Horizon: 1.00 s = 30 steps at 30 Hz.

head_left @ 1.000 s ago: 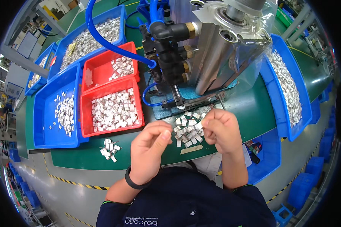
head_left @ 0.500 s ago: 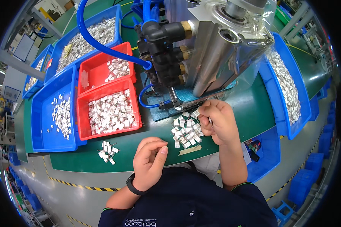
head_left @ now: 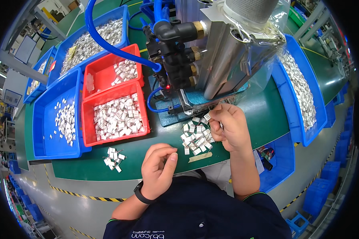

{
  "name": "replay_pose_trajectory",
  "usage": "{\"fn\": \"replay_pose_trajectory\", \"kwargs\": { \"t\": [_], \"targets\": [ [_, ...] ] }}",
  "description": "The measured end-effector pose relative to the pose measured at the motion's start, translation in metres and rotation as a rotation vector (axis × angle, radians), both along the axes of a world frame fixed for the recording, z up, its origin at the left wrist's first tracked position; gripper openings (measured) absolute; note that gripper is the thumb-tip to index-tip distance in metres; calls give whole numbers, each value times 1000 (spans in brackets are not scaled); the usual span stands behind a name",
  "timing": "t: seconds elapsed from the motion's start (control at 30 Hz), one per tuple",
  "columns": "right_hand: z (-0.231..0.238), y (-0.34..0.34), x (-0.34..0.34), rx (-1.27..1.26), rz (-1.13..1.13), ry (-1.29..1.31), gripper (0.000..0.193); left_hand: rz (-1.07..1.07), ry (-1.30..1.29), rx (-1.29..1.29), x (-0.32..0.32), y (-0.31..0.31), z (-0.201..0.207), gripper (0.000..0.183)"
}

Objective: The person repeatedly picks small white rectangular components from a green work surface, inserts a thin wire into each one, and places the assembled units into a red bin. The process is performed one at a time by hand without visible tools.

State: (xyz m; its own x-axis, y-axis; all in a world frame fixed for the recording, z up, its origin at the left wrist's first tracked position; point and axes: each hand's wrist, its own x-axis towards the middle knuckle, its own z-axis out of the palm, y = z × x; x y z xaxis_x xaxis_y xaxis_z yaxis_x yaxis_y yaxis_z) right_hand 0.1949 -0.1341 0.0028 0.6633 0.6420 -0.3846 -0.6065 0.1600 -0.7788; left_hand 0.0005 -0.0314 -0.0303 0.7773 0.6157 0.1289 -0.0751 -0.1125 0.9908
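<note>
My right hand [head_left: 232, 126] is closed at the front foot of a press-like machine [head_left: 223, 59]. Between its thumb and forefinger is a small white connector [head_left: 207, 116], its far end close under the machine's lower edge. Just below lies a loose pile of similar white connectors [head_left: 196, 140], partly covered by the hand. My left hand [head_left: 159, 167], with a black band at the wrist, hovers at the table's front edge with curled fingers. Whatever it may hold is hidden. A smaller heap of white connectors [head_left: 114, 159] with short dark wires lies to its left.
Two red bins [head_left: 116, 141] with white parts stand left of the machine. Blue trays [head_left: 44, 148] of parts lie beyond them, and another blue tray [head_left: 320, 107] stands at the right. A blue hose [head_left: 107, 47] arches over the bins. Tape [head_left: 200, 157] sticks near the front edge.
A red light has come on at the machine's black fittings. The machine's top now shows a thick grey textured cylinder where a narrower metal shaft was. Both hands have hardly moved.
</note>
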Motion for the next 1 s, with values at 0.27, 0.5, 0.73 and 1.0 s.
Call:
{"fn": "replay_pose_trajectory", "kwargs": {
  "t": [0.27, 0.5, 0.73, 1.0],
  "targets": [
    [2, -9, -20, 51, 99, -61, 12, -89, 23, -225, 3, 7, 21, 16],
    [4, -12, -43, 81, 320, -224, 9, -142, -9, -584, 30, 10, 37, 22],
    [2, -12, -48, 53, 364, -310, 10, -109, -42, -582, 34, 7, 34, 16],
    [27, 32, -81, -22, 509, -517, 11, 3, -122, -474, -7, 25, 46, 11]
  ]
}}
